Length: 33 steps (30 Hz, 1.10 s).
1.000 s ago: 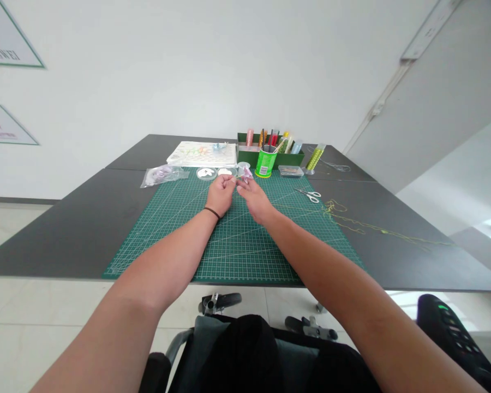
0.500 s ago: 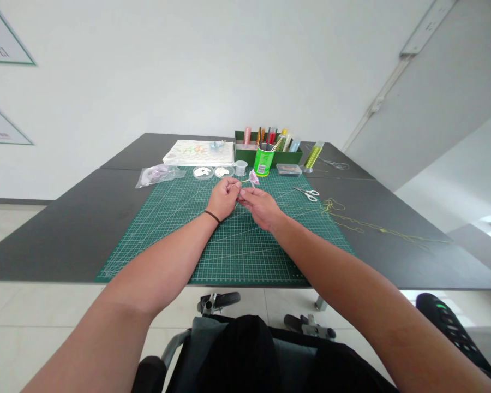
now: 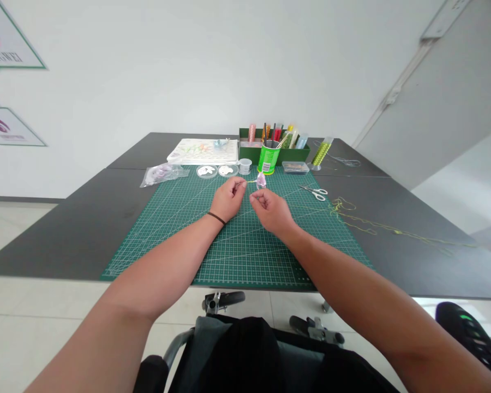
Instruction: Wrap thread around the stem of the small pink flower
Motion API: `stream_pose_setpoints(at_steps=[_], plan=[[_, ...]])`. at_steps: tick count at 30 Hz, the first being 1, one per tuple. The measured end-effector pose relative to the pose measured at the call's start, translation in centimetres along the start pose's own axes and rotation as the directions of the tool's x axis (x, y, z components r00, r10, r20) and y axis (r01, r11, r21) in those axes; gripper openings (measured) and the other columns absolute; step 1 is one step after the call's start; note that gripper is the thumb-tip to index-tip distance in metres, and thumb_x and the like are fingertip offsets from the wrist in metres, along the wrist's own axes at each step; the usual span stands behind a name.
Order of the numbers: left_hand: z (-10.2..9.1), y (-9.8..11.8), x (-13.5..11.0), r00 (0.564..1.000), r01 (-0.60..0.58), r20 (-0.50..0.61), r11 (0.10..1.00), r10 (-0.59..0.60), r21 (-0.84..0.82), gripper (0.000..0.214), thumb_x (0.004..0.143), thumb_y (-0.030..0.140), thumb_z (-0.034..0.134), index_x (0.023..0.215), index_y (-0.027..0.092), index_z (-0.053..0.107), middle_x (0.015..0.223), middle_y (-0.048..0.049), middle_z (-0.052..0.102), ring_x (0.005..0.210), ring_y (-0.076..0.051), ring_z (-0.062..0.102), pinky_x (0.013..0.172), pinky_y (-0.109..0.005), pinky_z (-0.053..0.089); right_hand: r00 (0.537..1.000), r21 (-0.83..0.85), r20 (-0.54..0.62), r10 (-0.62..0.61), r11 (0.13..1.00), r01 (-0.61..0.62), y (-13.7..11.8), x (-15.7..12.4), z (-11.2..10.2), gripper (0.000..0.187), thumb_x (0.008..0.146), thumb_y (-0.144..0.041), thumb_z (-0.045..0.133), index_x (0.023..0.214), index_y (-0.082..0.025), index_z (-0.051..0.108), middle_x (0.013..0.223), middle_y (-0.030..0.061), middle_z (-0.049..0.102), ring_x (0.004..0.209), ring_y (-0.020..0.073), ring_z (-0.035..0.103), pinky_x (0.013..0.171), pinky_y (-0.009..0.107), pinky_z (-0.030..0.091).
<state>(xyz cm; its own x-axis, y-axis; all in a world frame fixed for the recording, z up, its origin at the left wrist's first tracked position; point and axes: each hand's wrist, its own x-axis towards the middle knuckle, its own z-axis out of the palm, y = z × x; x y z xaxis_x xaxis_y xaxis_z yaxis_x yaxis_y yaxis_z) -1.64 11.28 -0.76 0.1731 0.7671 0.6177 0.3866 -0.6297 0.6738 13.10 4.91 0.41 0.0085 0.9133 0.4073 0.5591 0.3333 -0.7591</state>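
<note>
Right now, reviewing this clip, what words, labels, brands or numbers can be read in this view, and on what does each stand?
"NGWEI", with the start of the word unclear, on the upper wall sign.
The lower wall sign: its small line is too small to read.
The green can: its label is too blurred to read.
The cutting mat: no legible numbers.

small pink flower [image 3: 261,180] too blurred to show petals; thin stem [image 3: 249,182] end hidden inside left hand [image 3: 228,199].

Triangular wall sign [image 3: 4,54]: capitals "INGWEI" under red logo, first letter unclear. Lower sign [image 3: 8,128]: print too small.
</note>
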Motion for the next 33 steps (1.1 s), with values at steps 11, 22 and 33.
stream_pose_setpoints(at_steps=[11, 22, 33], plan=[[0.1, 0.2, 0.1, 0.998, -0.022, 0.061, 0.997, 0.017, 0.067, 0.011, 0.093, 0.024, 0.050, 0.096, 0.021, 0.060, 0.086, -0.0018, 0.072, 0.082, -0.016, 0.066, 0.077, -0.029, 0.048, 0.992, -0.214, 0.016, -0.124, 0.969, 0.124, 0.1, 0.2, -1.2, 0.017, 0.087, -0.034, 0.052, 0.087, -0.022, 0.064, 0.062, -0.0020, 0.054, 0.059, 0.0133, 0.048, 0.062, 0.027, 0.034], [0.0, 0.1, 0.1, 0.973, -0.226, 0.120, 0.933, 0.199, 0.279, 0.013, 0.093, 0.027, 0.053, 0.094, 0.019, 0.063, 0.089, -0.0033, 0.071, 0.080, -0.015, 0.065, 0.074, -0.028, 0.049, 0.984, -0.187, -0.023, -0.176, 0.968, 0.169, 0.3, 0.3, -1.3, 0.017, 0.087, -0.032, 0.052, 0.085, -0.020, 0.063, 0.056, -0.0044, 0.049, 0.053, 0.0109, 0.042, 0.058, 0.025, 0.032], [0.0, 0.0, 0.1, 0.933, -0.358, 0.166, 0.868, 0.319, 0.344, 0.017, 0.094, 0.026, 0.052, 0.090, 0.017, 0.066, 0.083, -0.0043, 0.066, 0.082, -0.015, 0.062, 0.073, -0.027, 0.049, 0.988, -0.167, -0.061, -0.140, 0.978, 0.128, 0.1, 0.4, -1.3, 0.020, 0.088, -0.034, 0.051, 0.084, -0.019, 0.064, 0.053, -0.0051, 0.044, 0.052, 0.0109, 0.040, 0.056, 0.025, 0.032]])
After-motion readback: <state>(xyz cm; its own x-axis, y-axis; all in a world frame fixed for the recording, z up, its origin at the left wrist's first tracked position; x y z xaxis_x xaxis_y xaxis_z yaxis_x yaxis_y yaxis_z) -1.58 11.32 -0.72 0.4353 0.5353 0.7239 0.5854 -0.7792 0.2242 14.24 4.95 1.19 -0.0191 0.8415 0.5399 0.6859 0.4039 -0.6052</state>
